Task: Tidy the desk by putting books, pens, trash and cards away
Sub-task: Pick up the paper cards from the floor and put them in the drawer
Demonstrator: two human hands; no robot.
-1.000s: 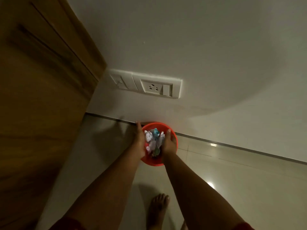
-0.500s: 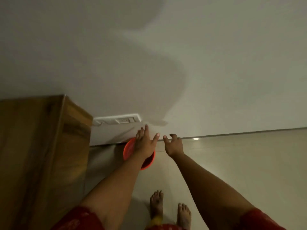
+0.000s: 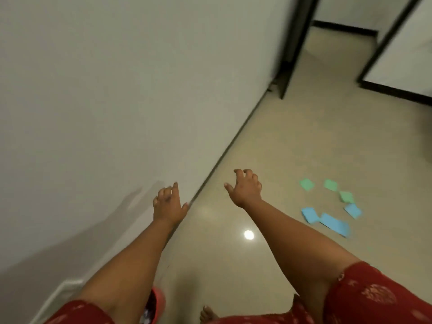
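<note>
Several green and blue cards [image 3: 332,204] lie scattered on the tiled floor at the right. My right hand [image 3: 244,188] hovers in the air left of them with loosely curled fingers and holds nothing. My left hand [image 3: 167,203] is raised near the white wall, fingers relaxed, also empty. The red trash bin [image 3: 158,305] with crumpled paper inside stands at the bottom edge, mostly hidden behind my left arm.
A white wall [image 3: 117,90] runs along the left down to the floor edge. A dark door frame [image 3: 289,50] stands at the upper right with an opening beyond. A white socket plate [image 3: 60,293] shows at the lower left. My bare foot [image 3: 208,315] is at the bottom.
Both hands let go of the red bin and lifted away. My view swung right from the bin and wooden cabinet to the floor with the cards and the doorway.
</note>
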